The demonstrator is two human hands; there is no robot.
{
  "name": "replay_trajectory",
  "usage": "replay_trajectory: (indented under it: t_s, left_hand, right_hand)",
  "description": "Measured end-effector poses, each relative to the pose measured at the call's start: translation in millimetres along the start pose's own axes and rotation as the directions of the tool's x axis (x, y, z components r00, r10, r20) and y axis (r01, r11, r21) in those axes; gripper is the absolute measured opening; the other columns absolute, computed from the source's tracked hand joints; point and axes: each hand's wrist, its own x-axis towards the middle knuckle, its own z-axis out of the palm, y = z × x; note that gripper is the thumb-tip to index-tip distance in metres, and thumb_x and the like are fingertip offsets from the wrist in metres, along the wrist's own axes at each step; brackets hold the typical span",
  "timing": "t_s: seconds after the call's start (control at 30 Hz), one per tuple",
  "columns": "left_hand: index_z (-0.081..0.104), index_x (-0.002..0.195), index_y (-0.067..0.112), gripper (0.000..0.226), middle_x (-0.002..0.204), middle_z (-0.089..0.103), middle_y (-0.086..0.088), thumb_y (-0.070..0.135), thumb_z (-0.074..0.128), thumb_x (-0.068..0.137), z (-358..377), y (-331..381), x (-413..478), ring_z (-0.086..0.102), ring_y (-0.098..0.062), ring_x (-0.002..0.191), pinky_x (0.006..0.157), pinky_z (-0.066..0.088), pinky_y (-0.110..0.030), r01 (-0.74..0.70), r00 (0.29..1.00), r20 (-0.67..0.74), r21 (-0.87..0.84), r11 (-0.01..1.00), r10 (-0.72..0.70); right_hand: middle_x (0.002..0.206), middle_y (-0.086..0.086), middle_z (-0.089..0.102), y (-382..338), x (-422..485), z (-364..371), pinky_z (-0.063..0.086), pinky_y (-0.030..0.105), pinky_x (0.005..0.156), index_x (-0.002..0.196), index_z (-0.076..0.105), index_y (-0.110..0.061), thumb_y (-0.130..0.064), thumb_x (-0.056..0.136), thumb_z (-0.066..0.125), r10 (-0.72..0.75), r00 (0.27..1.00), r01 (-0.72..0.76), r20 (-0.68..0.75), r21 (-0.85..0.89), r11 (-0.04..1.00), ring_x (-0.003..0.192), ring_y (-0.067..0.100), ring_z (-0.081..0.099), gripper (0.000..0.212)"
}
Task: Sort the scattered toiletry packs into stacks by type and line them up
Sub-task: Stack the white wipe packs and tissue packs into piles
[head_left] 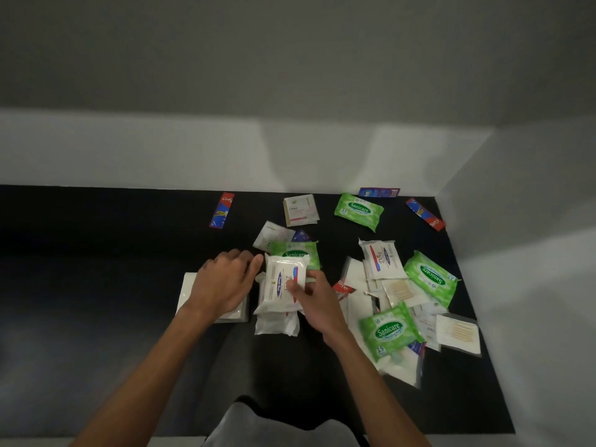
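Observation:
A stack of white Dove wipe packs (281,285) lies at the middle of the black mat (96,285). My right hand (314,301) pinches the top pack at its right edge. My left hand (225,280) rests, fingers loosely bent, on a flat white pack (188,290) left of the stack, fingertips near the Dove pack's left edge. Green Sanicare wipe packs lie behind the stack (298,253), at the back (358,210), at the right (430,278) and at the front right (388,330). Another Dove wipe pack (382,259) lies right of centre.
Red and blue toothpaste sachets lie at the back left (222,210) and back right (425,214). A Dove soap sachet (300,209) sits at the back. Clear cotton-bud packs (458,333) and other sachets clutter the right side. White walls close the mat's back and right.

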Motion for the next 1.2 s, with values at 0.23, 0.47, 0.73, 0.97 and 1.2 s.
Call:
replay_trajectory:
  t_s: [0.23, 0.47, 0.73, 0.97, 1.2]
  left_hand:
    - [0.057, 0.085, 0.031, 0.043, 0.077, 0.06, 0.011, 0.048, 0.025, 0.108, 24, -8, -3, 0.062, -0.01, 0.068, 0.089, 0.054, -0.046, 0.069, 0.997, -0.024, 0.109, 0.992, -0.066]
    - [0.057, 0.085, 0.032, 0.048, 0.078, 0.061, 0.011, 0.053, 0.017, 0.103, 29, -9, -1, 0.063, -0.008, 0.069, 0.087, 0.054, -0.043, 0.061, 0.998, -0.013, 0.14, 0.988, -0.06]
    - [0.058, 0.087, 0.032, 0.053, 0.082, 0.064, 0.01, 0.056, 0.014, 0.102, 27, -9, 0, 0.065, -0.009, 0.074, 0.092, 0.052, -0.043, 0.069, 0.998, 0.006, 0.071, 0.995, -0.07]
    - [0.058, 0.088, 0.032, 0.04, 0.081, 0.062, 0.01, 0.051, 0.028, 0.107, 23, -8, 0, 0.062, -0.007, 0.072, 0.092, 0.052, -0.044, 0.078, 0.997, 0.012, 0.006, 0.997, -0.078]
    - [0.056, 0.084, 0.031, 0.042, 0.073, 0.058, 0.01, 0.053, 0.028, 0.106, 8, 0, 9, 0.059, -0.004, 0.063, 0.078, 0.057, -0.041, 0.068, 0.997, -0.033, -0.067, 0.995, -0.07]
  right_hand:
    - [0.109, -0.016, 0.068, 7, -4, 15, 0.052, 0.012, 0.066, 0.134, 0.05, -0.024, -0.043, 0.103, 0.066, 0.016, 1.0, -0.014, 0.011, -0.173, 0.985, 0.083, -0.009, 0.065, 0.04]
    - [0.143, -0.003, 0.042, 10, -6, 25, 0.045, 0.016, 0.084, 0.139, 0.055, -0.022, -0.044, 0.102, 0.066, -0.042, 0.998, 0.021, -0.044, -0.404, 0.915, 0.107, 0.002, 0.05, 0.044]
    - [0.131, -0.006, 0.065, 19, 4, 20, 0.05, 0.013, 0.073, 0.13, 0.055, -0.027, -0.039, 0.101, 0.069, -0.002, 1.0, 0.003, 0.004, -0.317, 0.948, 0.114, 0.009, 0.068, 0.034]
    - [0.134, -0.007, 0.069, 19, 6, 19, 0.054, 0.017, 0.078, 0.136, 0.052, -0.025, -0.034, 0.103, 0.068, 0.02, 0.999, -0.009, 0.034, -0.284, 0.959, 0.118, 0.01, 0.07, 0.038]
    - [0.132, -0.007, 0.07, 14, 21, -4, 0.045, 0.01, 0.068, 0.14, 0.054, -0.026, -0.044, 0.107, 0.059, -0.01, 1.0, 0.005, -0.015, -0.306, 0.952, 0.089, -0.006, 0.062, 0.038]
